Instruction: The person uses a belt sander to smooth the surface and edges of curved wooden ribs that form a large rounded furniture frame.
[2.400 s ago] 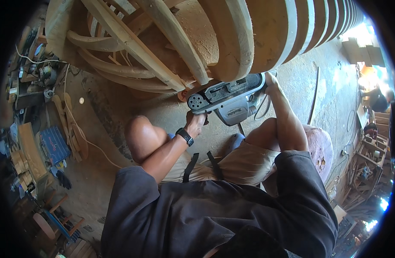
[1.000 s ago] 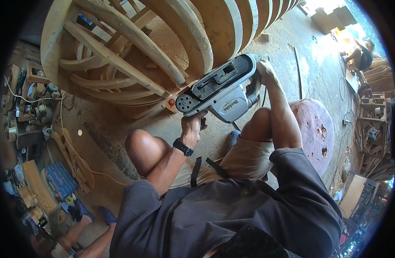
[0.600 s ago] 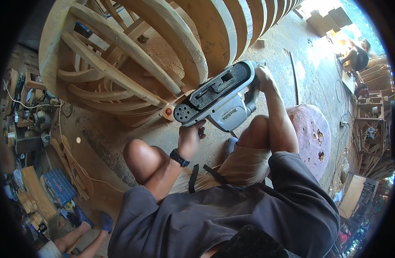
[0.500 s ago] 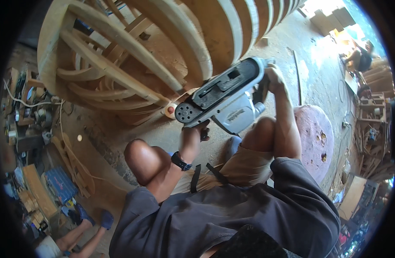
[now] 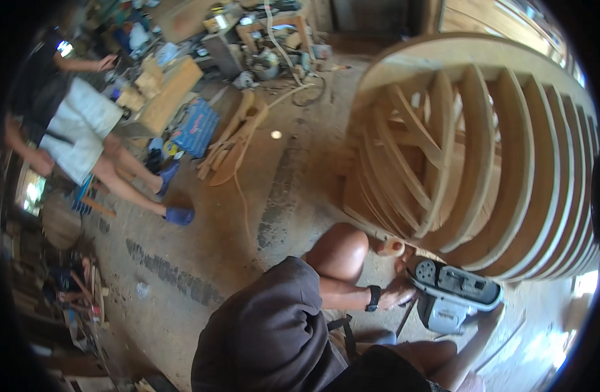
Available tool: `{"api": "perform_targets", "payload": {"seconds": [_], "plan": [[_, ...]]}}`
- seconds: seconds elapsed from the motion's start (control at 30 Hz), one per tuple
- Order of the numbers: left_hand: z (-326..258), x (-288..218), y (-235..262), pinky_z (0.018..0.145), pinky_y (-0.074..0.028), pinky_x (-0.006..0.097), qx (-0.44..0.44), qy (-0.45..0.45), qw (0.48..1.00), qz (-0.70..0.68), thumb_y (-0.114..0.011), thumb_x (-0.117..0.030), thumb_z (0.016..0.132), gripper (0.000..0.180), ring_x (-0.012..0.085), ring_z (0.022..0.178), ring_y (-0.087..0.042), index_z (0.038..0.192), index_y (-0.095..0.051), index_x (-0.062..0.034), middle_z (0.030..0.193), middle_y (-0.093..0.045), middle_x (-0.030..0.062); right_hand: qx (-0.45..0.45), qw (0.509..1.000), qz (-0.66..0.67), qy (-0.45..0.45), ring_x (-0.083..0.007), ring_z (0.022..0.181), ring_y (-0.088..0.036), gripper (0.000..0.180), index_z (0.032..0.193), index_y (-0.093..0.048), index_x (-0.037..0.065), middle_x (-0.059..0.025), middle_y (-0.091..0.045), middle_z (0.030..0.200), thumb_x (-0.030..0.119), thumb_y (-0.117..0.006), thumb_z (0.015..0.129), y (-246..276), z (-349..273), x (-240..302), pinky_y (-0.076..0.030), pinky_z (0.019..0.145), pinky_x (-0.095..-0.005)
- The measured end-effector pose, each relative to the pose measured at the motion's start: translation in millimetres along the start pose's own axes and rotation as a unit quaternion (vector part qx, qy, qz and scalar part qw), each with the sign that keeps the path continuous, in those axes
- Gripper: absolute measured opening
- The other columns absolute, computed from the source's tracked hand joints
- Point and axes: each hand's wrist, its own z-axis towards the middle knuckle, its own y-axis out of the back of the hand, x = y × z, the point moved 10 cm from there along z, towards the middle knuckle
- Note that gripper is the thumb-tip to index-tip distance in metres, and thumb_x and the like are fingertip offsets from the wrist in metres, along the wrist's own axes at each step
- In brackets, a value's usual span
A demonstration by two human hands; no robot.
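Note:
A grey and black belt sander (image 5: pixel 453 294) is held low beside a large ribbed wooden frame (image 5: pixel 473 157), its round pulley end toward my left hand. My left hand (image 5: pixel 399 289), with a black watch at the wrist, is closed on the sander's front end. At the rear end, my right hand (image 5: pixel 492 319) grips the sander; its fingers are mostly hidden behind the tool's body. The sander lies close to the lower edge of the curved ribs, and I cannot tell whether it touches them. A pale roller-like piece with a reddish centre (image 5: pixel 393 247) sits by the frame's bottom corner.
Another person (image 5: pixel 84 124) stands at the left in light shorts and blue clogs. Near them are a blue case (image 5: pixel 195 126), a wooden box (image 5: pixel 163 98) and curved wooden pieces (image 5: pixel 238 140). A pale cord (image 5: pixel 241 202) crosses the floor. Tools and scraps crowd the far side.
The view has swung to the left, so the frame and sander now appear at the right and the other person shows more fully. Both hands keep hold of the belt sander.

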Motion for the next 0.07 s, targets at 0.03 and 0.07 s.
{"api": "perform_targets", "payload": {"seconds": [0.03,0.07], "plan": [[-2.0,3.6,-0.5,0.044,-0.038,0.03,-0.023,-0.018,0.999,-0.034,-0.057,-0.024,0.092,0.027,0.0108,0.052,-0.048,0.074,-0.063,-0.0044,0.061,-0.057,0.0027,-0.011,0.995,0.083,-0.05,-0.0204,0.106,-0.059,0.052,0.132,-0.051,0.0,-0.0127,-0.059,0.124,0.014,-0.07,0.085,-10.8,-5.3,0.2,-0.049,0.088,-0.0349],[-4.3,2.6,-0.9,0.055,-0.042,0.032,-0.023,-0.007,0.998,-0.063,-0.059,-0.019,0.088,0.016,0.0151,0.067,-0.051,0.094,-0.052,-0.0052,0.078,-0.055,0.0067,0.009,0.995,0.084,-0.056,-0.0204,0.106,-0.059,0.052,0.132,-0.051,0.0,-0.0127,-0.059,0.124,0.014,-0.07,0.085,-3.8,0.1,4.6,-0.049,0.088,-0.0349]]}}
